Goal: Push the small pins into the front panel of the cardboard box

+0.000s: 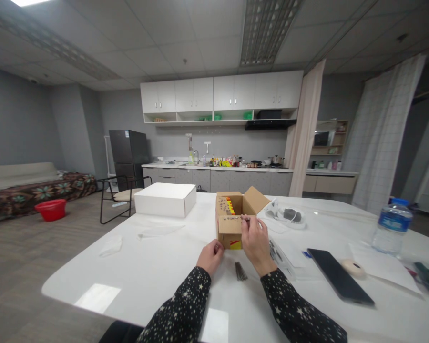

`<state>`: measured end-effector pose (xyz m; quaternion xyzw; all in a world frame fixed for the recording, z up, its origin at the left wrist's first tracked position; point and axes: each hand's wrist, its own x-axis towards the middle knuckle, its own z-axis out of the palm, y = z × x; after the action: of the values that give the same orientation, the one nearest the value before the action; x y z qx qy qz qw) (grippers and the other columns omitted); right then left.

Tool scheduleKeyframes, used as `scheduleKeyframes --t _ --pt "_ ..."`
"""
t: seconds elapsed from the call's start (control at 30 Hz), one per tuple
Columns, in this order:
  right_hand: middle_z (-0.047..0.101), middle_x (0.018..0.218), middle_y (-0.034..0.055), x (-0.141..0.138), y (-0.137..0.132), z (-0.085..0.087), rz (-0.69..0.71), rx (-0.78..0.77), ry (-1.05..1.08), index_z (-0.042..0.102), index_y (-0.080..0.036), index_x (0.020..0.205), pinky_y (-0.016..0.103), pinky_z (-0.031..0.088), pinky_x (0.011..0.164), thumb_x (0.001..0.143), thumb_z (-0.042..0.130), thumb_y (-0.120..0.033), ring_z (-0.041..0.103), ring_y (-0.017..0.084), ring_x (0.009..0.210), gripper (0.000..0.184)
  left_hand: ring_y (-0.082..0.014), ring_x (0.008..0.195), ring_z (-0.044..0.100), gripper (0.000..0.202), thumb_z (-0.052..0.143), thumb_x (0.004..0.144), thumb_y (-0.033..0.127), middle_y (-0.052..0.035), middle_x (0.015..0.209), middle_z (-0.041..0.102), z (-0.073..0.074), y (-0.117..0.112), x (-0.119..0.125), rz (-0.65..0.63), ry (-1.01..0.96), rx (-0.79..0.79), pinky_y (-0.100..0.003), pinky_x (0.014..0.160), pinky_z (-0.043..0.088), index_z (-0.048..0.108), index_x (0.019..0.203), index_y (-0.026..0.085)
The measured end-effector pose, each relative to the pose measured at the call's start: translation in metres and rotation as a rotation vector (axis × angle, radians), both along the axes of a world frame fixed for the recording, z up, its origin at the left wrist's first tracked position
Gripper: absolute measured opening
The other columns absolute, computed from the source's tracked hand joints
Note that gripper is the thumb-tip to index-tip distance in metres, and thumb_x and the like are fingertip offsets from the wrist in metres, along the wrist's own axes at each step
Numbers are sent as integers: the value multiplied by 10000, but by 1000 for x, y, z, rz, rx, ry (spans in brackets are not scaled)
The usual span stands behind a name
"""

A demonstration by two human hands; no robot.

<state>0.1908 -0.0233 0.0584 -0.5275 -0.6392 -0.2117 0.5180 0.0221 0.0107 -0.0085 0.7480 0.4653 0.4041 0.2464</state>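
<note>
A small brown cardboard box (229, 227) with red and yellow printing stands open on the white table, its flaps folded out. Small dark metal bits, too small to name, dot its left and front flaps. My left hand (210, 257) has its fingers curled against the box's lower left front corner. At the front flap's right end, the thumb and fingers of my right hand (255, 240) are pinched together; what is between them is too small to make out. Between my wrists lies a little bundle of thin dark metal rods, perhaps nails (240, 271).
A white box (165, 200) stands behind on the left. To the right are a clear plastic case (284, 257), a black phone (338, 276), a round beige object (352, 268) and a water bottle (392, 226). White cables (291, 216) lie behind them.
</note>
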Motion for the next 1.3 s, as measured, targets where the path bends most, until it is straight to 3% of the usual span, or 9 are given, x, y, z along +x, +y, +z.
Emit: scheduleKeyframes --t 0.23,0.5,0.8,1.3 --pt "688 911 89 -2 -3 11 -64 -53 -58 535 -193 962 388 365 895 1009 310 -272 630 224 885 243 -131 611 463 128 455 787 178 30 605 500 2 -1 1 17 1 -16 -238 620 330 579 755 174" --pt "688 856 75 -9 0 24 -32 -98 -130 493 -206 920 349 378 771 1013 307 -260 623 221 763 214 -131 601 463 130 455 784 176 33 596 495 2 -2 1 6 -14 -15 -237 617 334 582 757 173" --pt "682 859 82 -9 4 16 39 -69 -56 498 -208 914 345 411 761 1019 303 -312 625 231 825 244 -132 605 465 131 458 780 183 31 602 505 5 -4 1 12 -6 -19 -239 627 344 587 758 177" --pt "667 870 79 0 11 12 38 -45 42 566 -195 900 344 392 756 982 379 -329 588 227 848 245 -132 607 471 128 462 792 192 34 593 490 1 0 0 27 12 -12 -237 611 326 583 753 177"
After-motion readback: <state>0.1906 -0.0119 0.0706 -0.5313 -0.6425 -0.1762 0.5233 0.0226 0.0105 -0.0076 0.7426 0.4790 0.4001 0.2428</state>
